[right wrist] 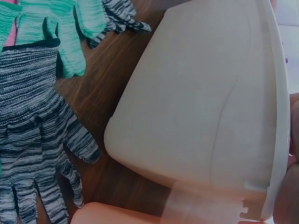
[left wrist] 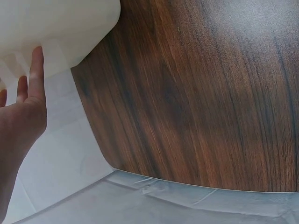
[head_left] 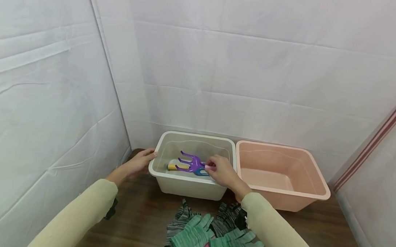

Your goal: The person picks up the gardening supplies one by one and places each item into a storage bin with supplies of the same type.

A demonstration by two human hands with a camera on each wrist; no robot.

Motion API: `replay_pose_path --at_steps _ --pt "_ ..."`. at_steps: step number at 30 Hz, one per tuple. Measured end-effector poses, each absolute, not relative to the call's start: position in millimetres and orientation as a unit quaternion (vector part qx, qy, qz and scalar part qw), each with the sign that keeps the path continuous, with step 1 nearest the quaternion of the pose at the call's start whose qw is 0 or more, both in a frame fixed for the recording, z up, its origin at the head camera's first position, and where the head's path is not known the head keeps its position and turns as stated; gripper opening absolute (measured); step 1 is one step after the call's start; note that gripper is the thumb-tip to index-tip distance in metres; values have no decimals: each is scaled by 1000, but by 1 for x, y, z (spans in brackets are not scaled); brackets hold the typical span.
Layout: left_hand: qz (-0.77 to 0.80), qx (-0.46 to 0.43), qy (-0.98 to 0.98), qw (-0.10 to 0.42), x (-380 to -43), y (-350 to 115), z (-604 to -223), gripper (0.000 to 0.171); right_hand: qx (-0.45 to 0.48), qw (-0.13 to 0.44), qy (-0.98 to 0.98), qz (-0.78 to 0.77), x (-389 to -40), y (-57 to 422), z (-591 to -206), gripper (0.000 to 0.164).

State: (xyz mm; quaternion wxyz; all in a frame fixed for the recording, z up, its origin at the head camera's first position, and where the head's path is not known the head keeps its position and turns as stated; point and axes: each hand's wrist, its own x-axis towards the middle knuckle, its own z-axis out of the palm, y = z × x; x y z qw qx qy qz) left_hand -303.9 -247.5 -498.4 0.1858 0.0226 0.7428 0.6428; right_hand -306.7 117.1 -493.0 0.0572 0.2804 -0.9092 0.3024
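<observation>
My right hand [head_left: 220, 169] holds a purple three-pronged hand rake [head_left: 194, 164] by its pink handle over the white bin [head_left: 192, 187]. Under the rake, inside that bin, lie a blue tool [head_left: 201, 172], partly hidden, and a yellow item [head_left: 173, 167] whose kind I cannot tell. At the bin's left rim rests my left hand [head_left: 141, 160]; in the left wrist view its fingers [left wrist: 36, 74] extend straight along the outer wall. Only a sliver of the right hand [right wrist: 287, 191] appears past the bin's rim in the right wrist view.
A pink bin [head_left: 282, 199] stands against the white one's right side. Green knit gloves [head_left: 194, 234] and black-and-grey knit gloves [right wrist: 32, 126] lie in front on the wooden table [left wrist: 187, 93]. White sheeting [head_left: 252, 67] hangs behind and at both sides.
</observation>
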Motion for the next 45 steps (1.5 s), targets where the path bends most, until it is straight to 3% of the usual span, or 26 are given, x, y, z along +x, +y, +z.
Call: replay_pose_path --at_steps 16,26,45 --pt "636 25 749 187 -302 -249 -496 63 281 52 -911 296 -307 114 -492 6" --pt "630 13 753 190 -303 -248 -495 64 286 46 -913 287 -309 116 -494 16" --pt "626 12 756 188 -310 -240 -498 63 296 90 -899 311 -303 124 -489 19"
